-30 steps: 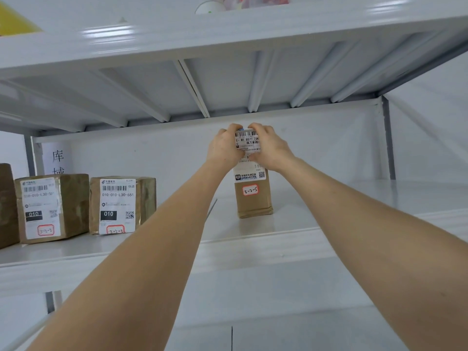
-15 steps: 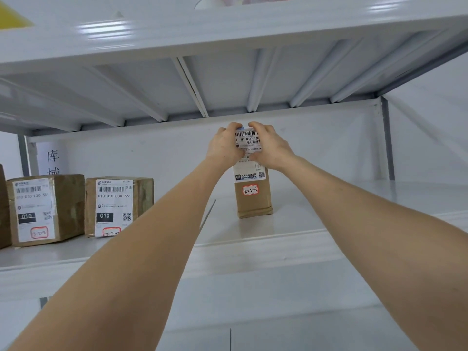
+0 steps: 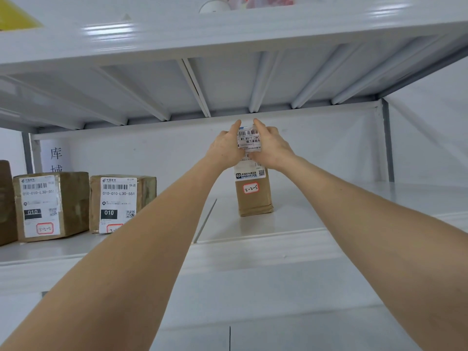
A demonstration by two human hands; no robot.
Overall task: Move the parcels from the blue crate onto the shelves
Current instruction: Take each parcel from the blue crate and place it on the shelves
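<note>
Upright on the white shelf (image 3: 329, 211), about midway along it and set back from the front edge, stands the tall parcel (image 3: 254, 198). It is a narrow brown box with a white shipping label over its upper front and a small red-bordered, hand-marked tag below. Its base sits on the shelf surface. Both bare arms reach up to it from the lower corners of the view. The left hand (image 3: 224, 148) clasps the top of the tall parcel on its left side and the right hand (image 3: 272, 148) clasps it on its right side. The fingers (image 3: 235, 129) of each hand are closed about the upper end, and the barcode part of the label shows between them. The fingertips reach the parcel's top edge, just below the underside of the upper shelf (image 3: 228, 29). Well apart from the tall parcel, toward the shelf's left end and near its front edge, two squat brown boxes stand close side by side. These are the middle parcel (image 3: 119, 203) and the left parcel (image 3: 50, 206), each facing forward with a white label printed "010". Another brown box (image 3: 6, 201) is cut off by the left edge of the view. Behind these boxes a paper sign (image 3: 56, 158) hangs on the back wall.
</note>
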